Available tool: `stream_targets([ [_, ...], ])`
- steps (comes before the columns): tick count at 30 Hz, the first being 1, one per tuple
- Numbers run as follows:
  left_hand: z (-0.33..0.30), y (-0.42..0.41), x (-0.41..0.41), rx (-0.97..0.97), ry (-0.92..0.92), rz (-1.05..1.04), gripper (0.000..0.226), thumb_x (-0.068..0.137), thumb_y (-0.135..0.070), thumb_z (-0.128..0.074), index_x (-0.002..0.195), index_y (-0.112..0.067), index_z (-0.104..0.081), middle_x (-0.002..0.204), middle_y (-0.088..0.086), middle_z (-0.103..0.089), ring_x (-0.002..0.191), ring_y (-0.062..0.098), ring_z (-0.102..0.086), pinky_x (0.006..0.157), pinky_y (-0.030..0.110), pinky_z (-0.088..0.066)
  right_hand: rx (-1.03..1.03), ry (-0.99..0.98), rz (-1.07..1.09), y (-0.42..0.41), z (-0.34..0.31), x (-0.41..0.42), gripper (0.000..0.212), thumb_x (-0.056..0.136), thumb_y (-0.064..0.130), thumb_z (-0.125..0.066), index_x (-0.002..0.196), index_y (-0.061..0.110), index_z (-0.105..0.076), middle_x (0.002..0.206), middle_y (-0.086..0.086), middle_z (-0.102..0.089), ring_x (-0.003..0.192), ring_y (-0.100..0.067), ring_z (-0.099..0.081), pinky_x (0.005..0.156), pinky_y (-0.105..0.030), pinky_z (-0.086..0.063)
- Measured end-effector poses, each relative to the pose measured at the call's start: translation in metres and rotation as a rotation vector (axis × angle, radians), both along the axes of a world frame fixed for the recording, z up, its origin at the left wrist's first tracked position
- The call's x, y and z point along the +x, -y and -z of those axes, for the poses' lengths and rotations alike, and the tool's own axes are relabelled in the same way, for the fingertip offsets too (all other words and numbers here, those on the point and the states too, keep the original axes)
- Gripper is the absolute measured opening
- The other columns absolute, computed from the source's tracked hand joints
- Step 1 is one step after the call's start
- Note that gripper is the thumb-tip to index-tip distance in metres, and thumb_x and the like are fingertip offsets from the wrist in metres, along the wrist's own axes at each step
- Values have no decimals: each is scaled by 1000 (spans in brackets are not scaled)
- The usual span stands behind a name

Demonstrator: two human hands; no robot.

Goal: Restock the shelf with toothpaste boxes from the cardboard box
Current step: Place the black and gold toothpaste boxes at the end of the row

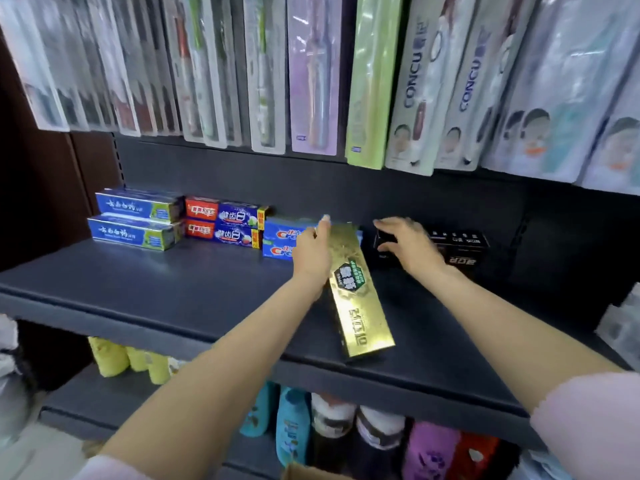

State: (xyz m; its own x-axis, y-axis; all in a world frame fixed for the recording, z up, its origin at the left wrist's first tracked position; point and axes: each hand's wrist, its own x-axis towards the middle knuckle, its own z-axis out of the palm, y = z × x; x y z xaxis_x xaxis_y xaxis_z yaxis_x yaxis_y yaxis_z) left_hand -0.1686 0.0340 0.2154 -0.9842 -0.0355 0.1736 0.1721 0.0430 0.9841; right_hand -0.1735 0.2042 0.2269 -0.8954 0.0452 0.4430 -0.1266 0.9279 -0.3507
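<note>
My left hand (311,252) grips the far end of a gold toothpaste box (360,296), fingers curled over its left edge with one fingertip pointing up past the top. The box lies lengthwise, front to back, on the dark shelf (156,289), tilted a little to the right, its near end reaching the shelf's front lip. My right hand (408,245) reaches over the left end of the black toothpaste boxes (460,247), fingers bent down over the top one and thumb at its front face; I read that as a hold on the box, though the dark packaging hides the contact itself.

The black boxes sit stacked against the back panel, just right of the gold box's far end. Just left of my left hand, and partly behind it, two blue Crest boxes (280,242) are stacked flat along the back. Next to them stand two red-and-blue boxes (225,221), also one on the other, and then two blue-and-green boxes (138,220) at the left end of the row. All these lie with their long faces forward.

Above the shelf hangs a row of toothbrush packs (311,74), clear on the left, green and pale grey toward the right. On the lower shelf I see yellow bottles (110,356) at left and teal, dark and purple bottles (363,431) further right. A corner of the cardboard box (308,473) shows at the bottom edge, between my forearms.
</note>
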Motion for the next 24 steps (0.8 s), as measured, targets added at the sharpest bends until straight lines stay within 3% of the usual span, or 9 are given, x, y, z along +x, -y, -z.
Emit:
stream_targets([
  [2, -1, -5, -21, 31, 3, -31, 54, 98, -48, -35, 115, -1, -55, 96, 9, -51, 91, 22, -45, 79, 34, -34, -17, -20, 42, -9, 10, -30, 51, 86, 6, -63, 135, 14, -51, 142, -6, -48, 133, -25, -41, 112, -36, -31],
  [5, 6, -11, -43, 52, 33, -57, 56, 98, -49, -34, 117, -1, -54, 110, 19, -57, 98, 28, -51, 87, 40, -40, 46, 62, 63, -16, 29, -47, 45, 90, 11, -59, 135, 14, -51, 146, -4, -42, 130, -16, -40, 105, -23, -32],
  [8, 14, -17, -56, 152, 108, -55, 56, 97, -52, -34, 115, -2, -53, 112, 16, -57, 103, 28, -54, 93, 39, -42, -32, 100, 13, -23, 42, -50, 48, 90, -1, -52, 137, 10, -46, 143, -12, -39, 128, -24, -42, 106, -23, -30],
  [11, 18, -25, -56, 220, 160, -77, 53, 96, -53, -34, 103, -5, -53, 115, 17, -60, 104, 30, -56, 96, 44, -46, -430, 61, -17, -23, 21, -33, 42, 96, 4, -46, 137, 11, -46, 139, -11, -46, 129, -21, -44, 102, -20, -31],
  [14, 13, -35, -44, 241, 171, -119, 50, 98, -50, -32, 102, -4, -52, 116, 17, -58, 105, 32, -55, 94, 44, -44, -688, 278, -151, -10, -6, 6, 34, 97, 35, -43, 127, 21, -52, 114, -4, -64, 101, -17, -61, 80, -27, -47],
  [17, 8, -44, -27, 307, 190, -121, 56, 98, -49, -35, 115, 1, -54, 119, 18, -57, 105, 32, -55, 94, 41, -43, -514, 424, -195, -6, -16, 40, 20, 91, 42, -54, 105, 32, -62, 95, 8, -67, 81, -3, -62, 66, -19, -48],
  [20, 8, -47, -16, 302, 210, -28, 57, 95, -51, -40, 120, -2, -54, 124, 17, -57, 109, 31, -56, 98, 44, -46, -471, 351, -189, -13, -19, 53, 22, 86, 29, -65, 107, 22, -69, 95, 5, -71, 80, -3, -65, 71, -15, -51],
  [24, 6, -41, 1, 164, 294, 253, 56, 89, -41, -59, 131, -12, -36, 112, 4, -59, 104, 22, -58, 90, 42, -50, -410, 193, -55, -26, -11, 52, 47, 85, 26, -67, 130, 14, -56, 113, -4, -63, 109, -18, -59, 98, -31, -45],
])
